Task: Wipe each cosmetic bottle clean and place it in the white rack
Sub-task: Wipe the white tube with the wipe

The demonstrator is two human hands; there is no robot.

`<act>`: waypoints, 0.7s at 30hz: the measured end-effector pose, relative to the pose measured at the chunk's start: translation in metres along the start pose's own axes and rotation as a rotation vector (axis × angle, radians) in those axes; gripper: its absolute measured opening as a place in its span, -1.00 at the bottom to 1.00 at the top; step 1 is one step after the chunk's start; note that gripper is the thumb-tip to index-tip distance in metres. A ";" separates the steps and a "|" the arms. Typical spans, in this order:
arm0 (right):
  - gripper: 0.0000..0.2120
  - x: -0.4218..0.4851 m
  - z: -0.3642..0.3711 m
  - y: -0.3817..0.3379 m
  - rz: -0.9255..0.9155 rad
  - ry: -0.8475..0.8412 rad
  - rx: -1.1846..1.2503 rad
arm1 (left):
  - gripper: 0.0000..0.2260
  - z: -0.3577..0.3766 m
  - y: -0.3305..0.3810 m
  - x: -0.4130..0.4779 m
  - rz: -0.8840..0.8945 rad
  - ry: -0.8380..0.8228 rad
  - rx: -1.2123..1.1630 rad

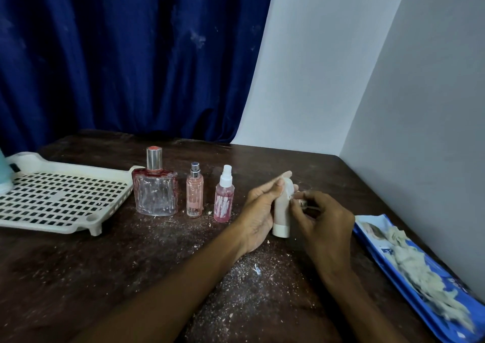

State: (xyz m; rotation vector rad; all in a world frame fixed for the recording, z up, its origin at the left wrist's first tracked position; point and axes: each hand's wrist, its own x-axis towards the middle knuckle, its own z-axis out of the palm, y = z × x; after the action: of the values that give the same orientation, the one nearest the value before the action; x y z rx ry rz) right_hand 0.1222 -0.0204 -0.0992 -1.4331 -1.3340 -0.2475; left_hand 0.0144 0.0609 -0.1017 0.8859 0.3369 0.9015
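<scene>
My left hand (258,212) holds a beige tube bottle (281,218) upright on its white cap, thumb and fingers along its side. My right hand (324,218) pinches a small pale scrap (299,202) against the tube's upper part; I cannot make out what the scrap is. To the left, three smeared bottles stand in a row: a large clear perfume bottle (154,193) with a silver cap, a slim pink bottle (194,193), and a pink spray bottle (223,201). The white perforated rack (65,198) lies at the far left of the table and holds no bottles.
A blue packet (388,261) topped with pale crumpled wipes (420,271) lies along the right wall. A teal object (4,174) stands at the rack's left edge. White crumbs are scattered over the dark wooden table (105,264). A blue curtain hangs behind.
</scene>
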 end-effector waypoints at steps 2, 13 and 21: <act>-0.83 0.001 0.001 -0.001 -0.030 -0.018 0.006 | -0.73 0.000 0.002 0.001 0.004 0.008 -0.016; -0.75 0.000 0.000 -0.001 0.066 -0.051 0.116 | -0.71 -0.002 0.002 0.004 -0.005 0.035 -0.064; -0.83 0.000 0.001 -0.001 -0.015 -0.037 0.024 | -0.69 0.001 0.002 0.001 0.021 0.035 -0.023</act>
State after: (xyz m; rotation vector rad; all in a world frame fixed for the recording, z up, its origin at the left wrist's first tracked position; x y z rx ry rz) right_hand 0.1211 -0.0197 -0.0994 -1.4136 -1.3740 -0.2152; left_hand 0.0143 0.0614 -0.0994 0.8543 0.3472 0.9390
